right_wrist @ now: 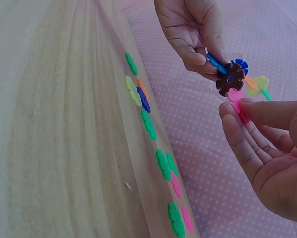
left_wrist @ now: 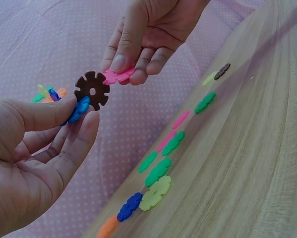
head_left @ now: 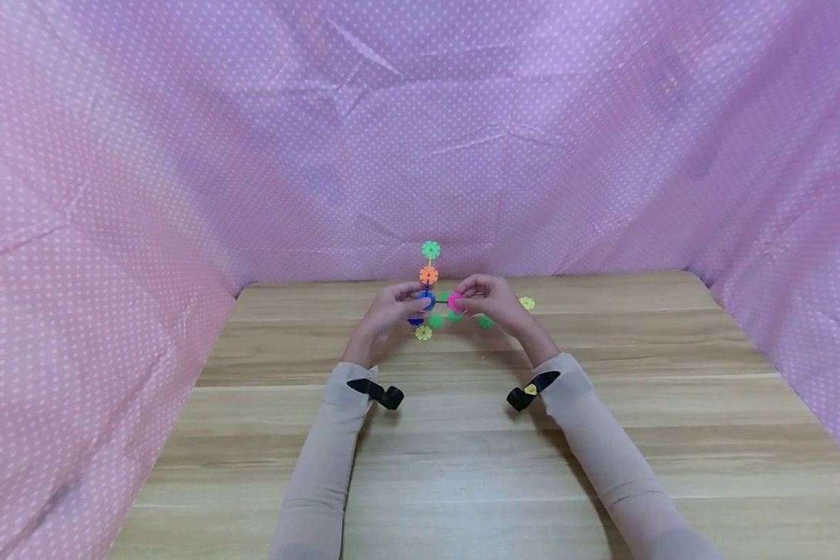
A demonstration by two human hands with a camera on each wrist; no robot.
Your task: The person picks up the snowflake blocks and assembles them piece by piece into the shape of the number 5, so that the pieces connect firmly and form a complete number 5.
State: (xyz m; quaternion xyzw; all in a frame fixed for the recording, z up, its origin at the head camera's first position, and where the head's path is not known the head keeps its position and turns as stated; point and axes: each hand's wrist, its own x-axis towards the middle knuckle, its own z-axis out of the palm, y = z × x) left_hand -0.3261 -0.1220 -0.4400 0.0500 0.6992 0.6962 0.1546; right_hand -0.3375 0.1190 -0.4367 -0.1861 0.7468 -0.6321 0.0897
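Left hand [head_left: 390, 309] pinching a blue disc [left_wrist: 79, 110], right hand [head_left: 495, 303] pinching a pink disc [left_wrist: 119, 76], and a brown disc [left_wrist: 92, 83] between, touching both!

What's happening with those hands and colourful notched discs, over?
Left hand pinching bright blue notched plastic disc. Right hand pinching pink notched plastic disc. Dark brown notched plastic disc between them. Nothing visibly in the way.

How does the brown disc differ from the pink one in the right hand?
The right hand pinches the pink disc but not the brown disc. In the left wrist view, the brown disc shows its face; the pink disc is slanted. The brown disc is dark, the pink disc bright. Both have notched rims.
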